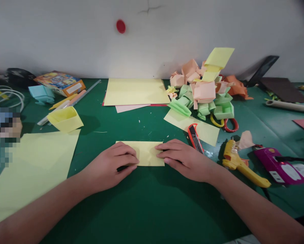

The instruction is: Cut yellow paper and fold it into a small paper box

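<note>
A narrow piece of yellow paper (149,153), apparently folded, lies flat on the green tabletop between my hands. My left hand (116,162) is closed at the paper's left end, its thumb and fingertips together near the lower edge. Over the right end, my right hand (184,158) has its fingers stretched out and resting on the paper, thumb by the lower corner. What is under the left fingers is hidden. Just beyond my right hand lies a red utility knife (195,138), next to a loose yellow sheet (208,131).
Folded paper pieces (204,92) are heaped at the back right, near scissors (230,125). A yellow glue gun (243,166) and a purple power strip (279,166) lie right. Large yellow sheets (47,159) and a yellow paper box (65,118) are left. Someone's pixelated hand (13,128) shows far left.
</note>
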### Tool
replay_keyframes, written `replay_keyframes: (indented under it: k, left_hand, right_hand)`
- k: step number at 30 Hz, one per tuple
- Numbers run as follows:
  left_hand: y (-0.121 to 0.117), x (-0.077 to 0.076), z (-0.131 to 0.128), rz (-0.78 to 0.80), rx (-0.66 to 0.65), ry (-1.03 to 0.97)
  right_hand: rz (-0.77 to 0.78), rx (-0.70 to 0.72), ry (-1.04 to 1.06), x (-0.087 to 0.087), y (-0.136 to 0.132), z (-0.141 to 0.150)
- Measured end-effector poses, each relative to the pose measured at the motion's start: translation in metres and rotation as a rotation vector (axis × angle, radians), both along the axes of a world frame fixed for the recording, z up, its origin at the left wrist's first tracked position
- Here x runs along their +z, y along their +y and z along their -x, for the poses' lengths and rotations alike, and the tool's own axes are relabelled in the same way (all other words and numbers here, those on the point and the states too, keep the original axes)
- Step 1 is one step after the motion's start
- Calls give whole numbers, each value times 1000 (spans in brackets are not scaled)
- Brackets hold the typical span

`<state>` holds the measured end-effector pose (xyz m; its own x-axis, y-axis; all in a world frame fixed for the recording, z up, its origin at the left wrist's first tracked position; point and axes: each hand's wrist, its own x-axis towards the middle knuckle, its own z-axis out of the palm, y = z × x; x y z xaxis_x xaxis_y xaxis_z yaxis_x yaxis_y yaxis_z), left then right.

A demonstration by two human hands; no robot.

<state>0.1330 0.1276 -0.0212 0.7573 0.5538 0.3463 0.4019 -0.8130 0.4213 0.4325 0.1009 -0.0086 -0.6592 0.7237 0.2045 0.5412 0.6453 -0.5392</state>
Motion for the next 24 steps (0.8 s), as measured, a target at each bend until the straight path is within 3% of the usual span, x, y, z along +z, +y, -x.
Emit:
replay_keyframes:
  k: [24]
  left_hand:
    - [1, -4, 2, 17, -16, -30]
  right_hand:
    - [13, -11, -1, -4, -3, 1]
